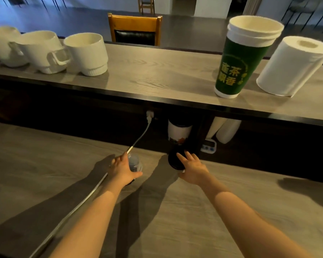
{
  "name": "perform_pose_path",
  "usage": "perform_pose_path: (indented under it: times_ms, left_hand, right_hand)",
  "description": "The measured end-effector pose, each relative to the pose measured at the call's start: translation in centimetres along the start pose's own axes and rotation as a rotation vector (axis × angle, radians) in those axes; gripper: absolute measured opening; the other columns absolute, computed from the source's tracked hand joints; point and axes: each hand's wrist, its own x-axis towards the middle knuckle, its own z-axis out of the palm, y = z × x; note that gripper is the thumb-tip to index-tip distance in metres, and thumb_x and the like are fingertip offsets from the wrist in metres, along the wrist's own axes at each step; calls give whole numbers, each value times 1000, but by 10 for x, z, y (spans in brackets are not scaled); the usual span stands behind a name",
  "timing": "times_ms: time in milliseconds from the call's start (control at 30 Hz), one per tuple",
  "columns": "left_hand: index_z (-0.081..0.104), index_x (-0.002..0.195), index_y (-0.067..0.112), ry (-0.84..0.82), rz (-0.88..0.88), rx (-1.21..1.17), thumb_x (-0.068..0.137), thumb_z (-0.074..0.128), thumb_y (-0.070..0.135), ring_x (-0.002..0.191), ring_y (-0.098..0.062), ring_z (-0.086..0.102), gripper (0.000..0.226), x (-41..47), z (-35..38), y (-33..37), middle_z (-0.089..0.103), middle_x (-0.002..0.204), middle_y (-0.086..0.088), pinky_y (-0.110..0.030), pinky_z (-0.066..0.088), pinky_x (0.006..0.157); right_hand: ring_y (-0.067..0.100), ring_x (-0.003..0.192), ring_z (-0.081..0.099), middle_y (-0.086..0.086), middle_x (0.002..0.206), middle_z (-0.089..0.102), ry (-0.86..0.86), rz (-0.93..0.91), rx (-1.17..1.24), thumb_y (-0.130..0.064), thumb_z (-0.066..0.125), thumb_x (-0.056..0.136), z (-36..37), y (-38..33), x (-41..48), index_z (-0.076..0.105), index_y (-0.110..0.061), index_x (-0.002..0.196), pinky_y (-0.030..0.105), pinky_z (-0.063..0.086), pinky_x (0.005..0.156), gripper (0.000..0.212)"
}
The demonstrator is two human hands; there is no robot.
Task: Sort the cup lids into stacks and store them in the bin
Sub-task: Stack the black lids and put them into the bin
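Observation:
On the lower wooden counter (pixel 45 164) stands a stack of clear domed lids (pixel 134 162); my left hand (pixel 122 169) wraps round its left side, thumb curled under the front. A little to the right sits a stack of black lids (pixel 173 161). My right hand (pixel 192 167) lies over the black stack's right side with fingers spread across the top. Both forearms reach forward from the bottom edge. No bin is in view.
A raised shelf (pixel 157 75) carries three white mugs (pixel 86 53) at left, stacked green paper cups (pixel 239 62) and a paper towel roll (pixel 295 66) at right. A white cable (pixel 138 140) runs from a wall plug past my left hand. Under the shelf stand a tumbler (pixel 178 130) and a timer (pixel 209 146).

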Motion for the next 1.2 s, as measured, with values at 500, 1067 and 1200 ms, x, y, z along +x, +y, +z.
perform_pose_path:
  times_ms: [500, 1067, 1200]
  left_hand:
    - [36, 132, 15, 49, 23, -170, 72, 77, 33, 117, -33, 49, 75, 5, 12, -5, 47, 131, -15, -43, 44, 96]
    - [46, 123, 16, 176, 244, -534, 68, 82, 24, 104, -14, 45, 66, -56, 1, 20, 43, 124, -4, -25, 38, 85]
    - [41, 130, 18, 129, 211, -555, 69, 81, 25, 115, -21, 47, 73, -77, 4, 39, 44, 130, -5, -26, 38, 86]
  right_hand:
    - [30, 135, 24, 5, 145, 26, 241, -120, 89, -41, 57, 87, 46, -2, -17, 40, -25, 136, 42, 34, 108, 54]
    - [25, 126, 35, 2, 137, 35, 238, -31, 288, -30, 78, 66, 44, 0, -40, 27, -19, 141, 36, 39, 104, 91]
    - [21, 129, 37, 0, 136, 37, 306, -53, 482, -32, 78, 66, 37, 18, -74, 28, -19, 145, 33, 40, 104, 95]
